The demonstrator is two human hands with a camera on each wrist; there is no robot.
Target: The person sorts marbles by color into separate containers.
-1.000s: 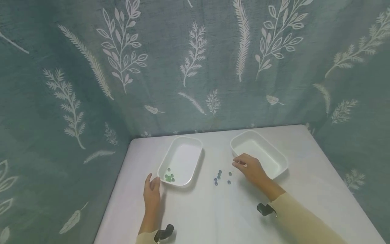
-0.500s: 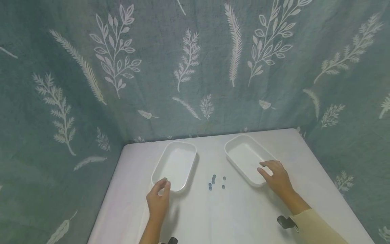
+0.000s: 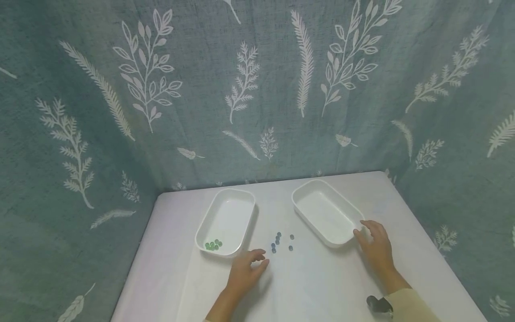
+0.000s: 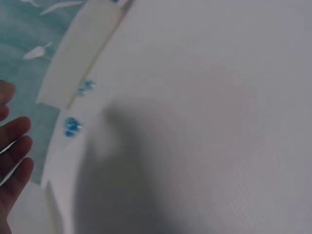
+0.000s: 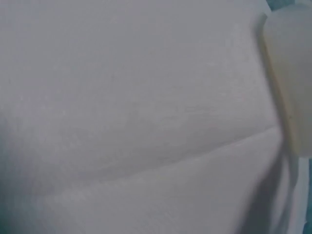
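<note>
One by one, perhaps best pinching blue beads (image 3: 277, 242) lying on the white table (image 3: 310, 286) between the left tub (image 3: 232, 214) and right tub (image 3: 326, 212), squeezing softly. Hovering beside them with the left hand (image 3: 244, 269) wide, holding nothing in sight. Having the right hand (image 3: 378, 248), also wide, by the right tub's near end, not being able to tell if touching. Seeing green beads (image 3: 212, 244) bunching in the left tub's near end.
</note>
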